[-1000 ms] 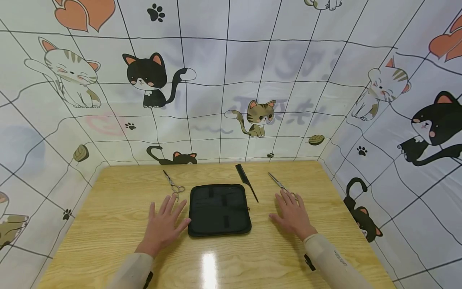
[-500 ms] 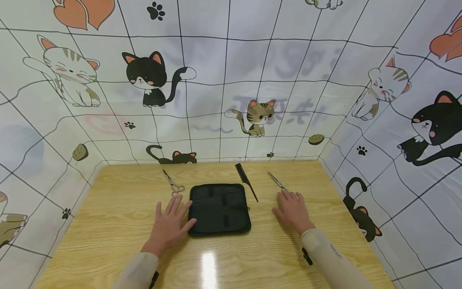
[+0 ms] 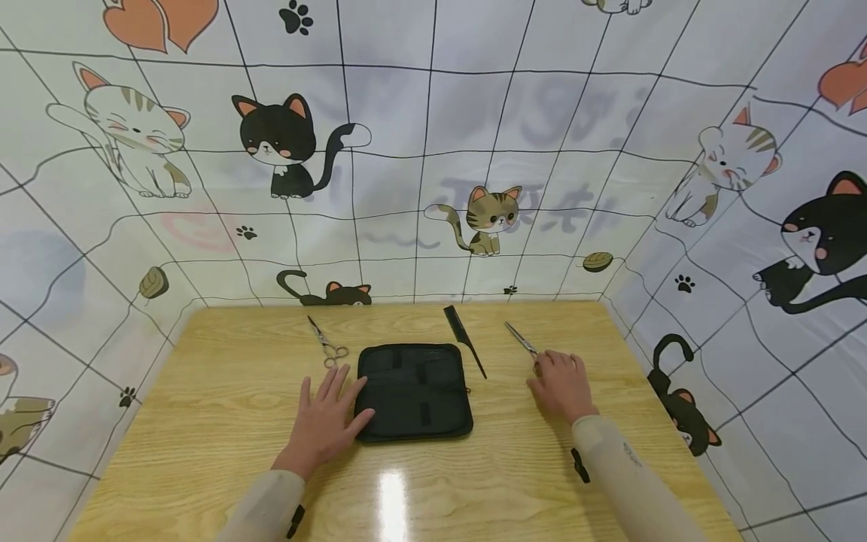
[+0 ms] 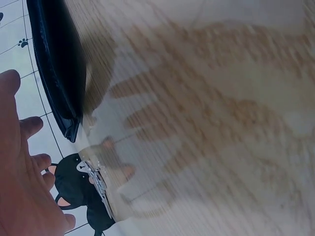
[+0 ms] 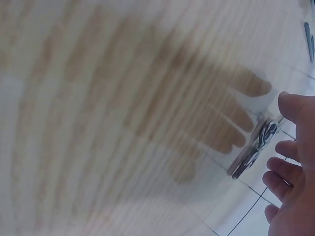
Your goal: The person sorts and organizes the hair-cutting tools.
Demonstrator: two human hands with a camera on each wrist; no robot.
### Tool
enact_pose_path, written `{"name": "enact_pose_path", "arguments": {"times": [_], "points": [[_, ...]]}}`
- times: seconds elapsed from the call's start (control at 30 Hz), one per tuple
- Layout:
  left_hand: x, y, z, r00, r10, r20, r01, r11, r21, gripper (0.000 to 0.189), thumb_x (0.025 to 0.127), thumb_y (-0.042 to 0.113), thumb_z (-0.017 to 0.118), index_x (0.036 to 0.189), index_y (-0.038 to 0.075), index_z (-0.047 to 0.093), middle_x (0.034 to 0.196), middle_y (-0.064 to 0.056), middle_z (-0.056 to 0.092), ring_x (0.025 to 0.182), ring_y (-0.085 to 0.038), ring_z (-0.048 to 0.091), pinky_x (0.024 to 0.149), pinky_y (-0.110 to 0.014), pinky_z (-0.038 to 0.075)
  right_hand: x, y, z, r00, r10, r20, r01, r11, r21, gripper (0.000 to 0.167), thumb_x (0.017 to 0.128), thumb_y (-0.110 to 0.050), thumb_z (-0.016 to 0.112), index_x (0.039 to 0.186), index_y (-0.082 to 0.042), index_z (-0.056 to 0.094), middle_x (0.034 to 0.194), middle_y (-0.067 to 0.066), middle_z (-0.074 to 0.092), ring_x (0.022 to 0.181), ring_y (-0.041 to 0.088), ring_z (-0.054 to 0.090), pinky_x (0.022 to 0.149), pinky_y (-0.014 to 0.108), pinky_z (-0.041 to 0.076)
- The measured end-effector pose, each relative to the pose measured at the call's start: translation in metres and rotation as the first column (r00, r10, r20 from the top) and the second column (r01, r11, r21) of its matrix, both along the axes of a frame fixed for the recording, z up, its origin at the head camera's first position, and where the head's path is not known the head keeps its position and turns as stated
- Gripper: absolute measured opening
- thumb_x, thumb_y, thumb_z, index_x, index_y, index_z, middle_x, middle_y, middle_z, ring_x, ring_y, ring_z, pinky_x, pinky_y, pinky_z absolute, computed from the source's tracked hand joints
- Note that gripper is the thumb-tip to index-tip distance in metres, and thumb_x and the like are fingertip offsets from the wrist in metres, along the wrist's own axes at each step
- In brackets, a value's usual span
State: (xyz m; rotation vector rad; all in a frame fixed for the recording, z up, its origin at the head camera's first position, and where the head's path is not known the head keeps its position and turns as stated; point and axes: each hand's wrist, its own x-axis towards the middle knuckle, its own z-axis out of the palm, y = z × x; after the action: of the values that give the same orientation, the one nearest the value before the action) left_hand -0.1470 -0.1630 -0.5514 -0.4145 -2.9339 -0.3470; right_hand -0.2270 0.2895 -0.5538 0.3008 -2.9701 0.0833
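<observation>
In the head view a flat black zippered case [image 3: 415,393] lies mid-table. My left hand [image 3: 323,421] spreads its fingers at the case's left edge, holding nothing. Beyond those fingertips lie silver scissors [image 3: 328,343] with finger rings; they also show in the left wrist view. My right hand [image 3: 562,384] is at the handle end of a second pair of scissors [image 3: 520,336], partly covering it. In the right wrist view, the thumb and loosely bent fingers hover about these scissors [image 5: 253,150], with no grip visible. A black tail comb [image 3: 463,336] lies between case and right-hand scissors.
The wooden table [image 3: 223,391] ends at a back wall of white cloth [image 3: 400,173] printed with cats and grid lines. Similar cloth hangs along both sides. A light reflection shows on the table's front part.
My left hand has shifted right and closer to the case. My right hand has moved slightly right at the scissors' handles, its fingers more bent. The case, comb and scissors have stayed put.
</observation>
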Motion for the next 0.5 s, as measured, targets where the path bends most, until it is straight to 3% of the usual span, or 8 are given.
{"name": "enact_pose_path", "arguments": {"times": [0.27, 0.5], "points": [[-0.001, 0.003, 0.000, 1.000, 0.010, 0.023, -0.010, 1.000, -0.011, 0.061, 0.095, 0.057, 0.050, 0.148, 0.026, 0.044, 0.159, -0.011, 0.031, 0.147, -0.034, 0.028, 0.116, -0.068, 0.011, -0.010, 0.004, 0.006, 1.000, -0.019, -0.017, 0.018, 0.999, -0.043, 0.044, 0.093, -0.030, 0.063, 0.125, 0.000, 0.060, 0.127, 0.023, 0.059, 0.119, 0.043, 0.053, 0.104, 0.062, 0.033], [0.000, 0.005, 0.003, 1.000, 0.010, 0.028, -0.009, 1.000, -0.019, 0.060, 0.095, 0.056, 0.050, 0.147, 0.025, 0.045, 0.158, -0.011, 0.032, 0.147, -0.035, 0.029, 0.115, -0.068, 0.013, -0.019, 0.010, 0.003, 0.999, -0.025, 0.035, 0.027, 0.998, -0.056, 0.049, 0.094, -0.035, 0.062, 0.128, 0.000, 0.058, 0.131, 0.023, 0.057, 0.122, 0.043, 0.050, 0.107, 0.062, 0.030]]}}
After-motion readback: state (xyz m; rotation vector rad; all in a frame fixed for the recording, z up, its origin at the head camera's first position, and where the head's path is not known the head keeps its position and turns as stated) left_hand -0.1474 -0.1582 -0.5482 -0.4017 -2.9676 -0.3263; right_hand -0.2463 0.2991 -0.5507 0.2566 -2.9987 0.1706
